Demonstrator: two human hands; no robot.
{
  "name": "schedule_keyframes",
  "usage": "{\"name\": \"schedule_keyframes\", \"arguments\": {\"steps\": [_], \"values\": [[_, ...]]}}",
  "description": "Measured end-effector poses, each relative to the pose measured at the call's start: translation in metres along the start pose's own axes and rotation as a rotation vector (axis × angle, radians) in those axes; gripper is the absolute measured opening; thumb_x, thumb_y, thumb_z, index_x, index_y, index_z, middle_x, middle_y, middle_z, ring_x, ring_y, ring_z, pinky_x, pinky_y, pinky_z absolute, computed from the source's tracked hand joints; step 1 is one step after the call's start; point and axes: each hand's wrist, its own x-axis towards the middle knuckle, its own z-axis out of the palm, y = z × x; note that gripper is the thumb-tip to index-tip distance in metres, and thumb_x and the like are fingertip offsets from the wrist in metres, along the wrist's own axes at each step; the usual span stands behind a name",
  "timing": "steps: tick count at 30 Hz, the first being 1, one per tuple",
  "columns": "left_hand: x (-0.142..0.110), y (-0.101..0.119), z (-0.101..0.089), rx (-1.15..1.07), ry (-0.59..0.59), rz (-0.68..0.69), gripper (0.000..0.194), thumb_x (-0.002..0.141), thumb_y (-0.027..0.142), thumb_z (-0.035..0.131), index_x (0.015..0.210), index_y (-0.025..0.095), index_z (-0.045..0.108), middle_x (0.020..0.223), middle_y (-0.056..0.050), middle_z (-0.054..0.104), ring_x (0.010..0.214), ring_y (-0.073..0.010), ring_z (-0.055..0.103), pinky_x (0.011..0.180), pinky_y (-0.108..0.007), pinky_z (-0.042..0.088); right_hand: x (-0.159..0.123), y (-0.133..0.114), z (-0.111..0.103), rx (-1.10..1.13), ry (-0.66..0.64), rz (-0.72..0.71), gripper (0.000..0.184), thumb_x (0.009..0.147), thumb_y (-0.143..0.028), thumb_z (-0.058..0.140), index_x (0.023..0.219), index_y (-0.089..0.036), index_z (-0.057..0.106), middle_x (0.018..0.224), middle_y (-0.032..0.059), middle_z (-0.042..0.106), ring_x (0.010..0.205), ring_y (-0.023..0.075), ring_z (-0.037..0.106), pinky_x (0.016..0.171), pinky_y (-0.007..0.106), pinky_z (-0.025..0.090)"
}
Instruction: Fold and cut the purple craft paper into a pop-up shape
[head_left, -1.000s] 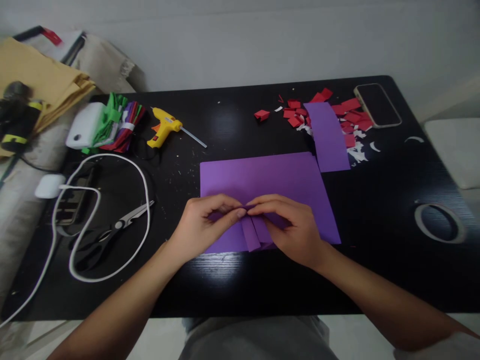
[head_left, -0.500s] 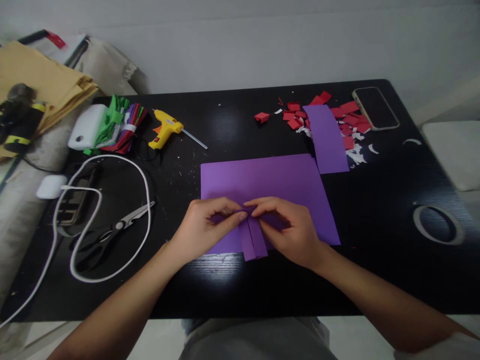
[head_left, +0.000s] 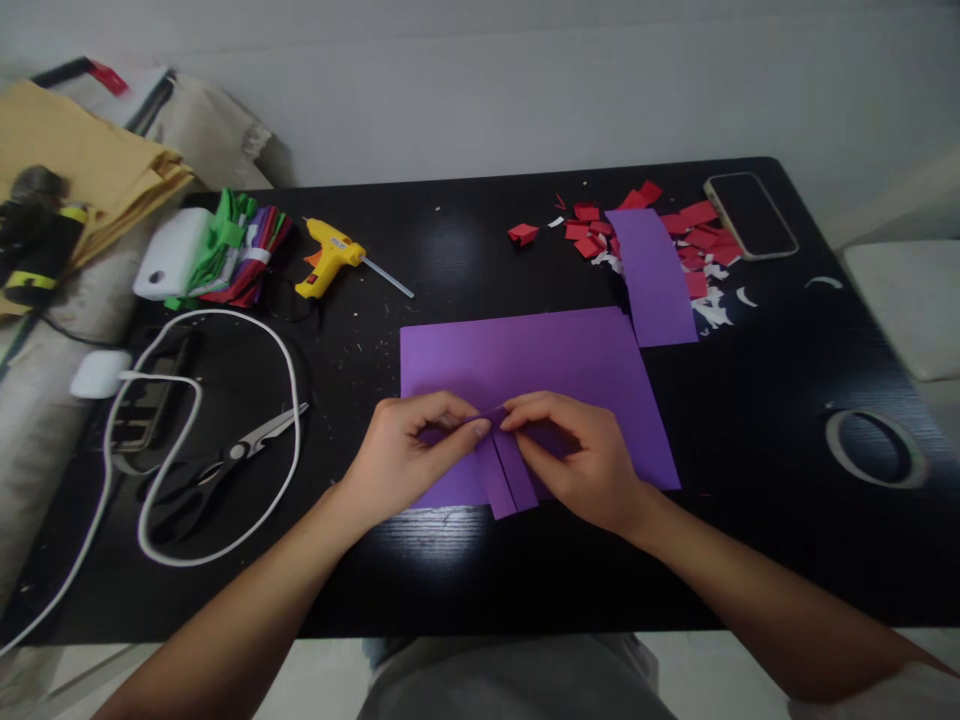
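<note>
Behind fingertips (head_left: 480, 429), folded strip (head_left: 517, 474) part-hidden

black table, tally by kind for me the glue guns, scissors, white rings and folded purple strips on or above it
yellow glue gun: 1
scissors: 1 pair
white ring: 1
folded purple paper strip: 1
total: 4

Craft corner, indoors: black table (head_left: 480, 260), pale wall (head_left: 480, 100), glue gun (head_left: 326, 262), scissors (head_left: 238, 451), red paper scraps (head_left: 700, 212). Home or workshop, unclear.
</note>
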Motion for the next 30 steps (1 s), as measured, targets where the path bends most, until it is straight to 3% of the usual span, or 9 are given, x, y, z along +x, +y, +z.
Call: {"name": "schedule_keyframes", "arguments": {"steps": [30], "values": [[-0.001, -0.0005, 0.0033, -0.031, 0.023, -0.009, 0.012, 0.093, 0.028, 0.076, 0.086, 0.018, 0.078, 0.076, 0.0, 0.079, 0.065, -0.0111, 0.071, 0.061, -0.019, 0.054, -0.0007, 0.0017, 0.0004, -0.016, 0.008, -0.006, 0.02, 0.09, -0.005, 0.065, 0.095, -0.022, 0.075, 0.097, 0.0029, 0.082, 0.095, 0.018, 0.079, 0.089, 0.03, 0.062]]}}
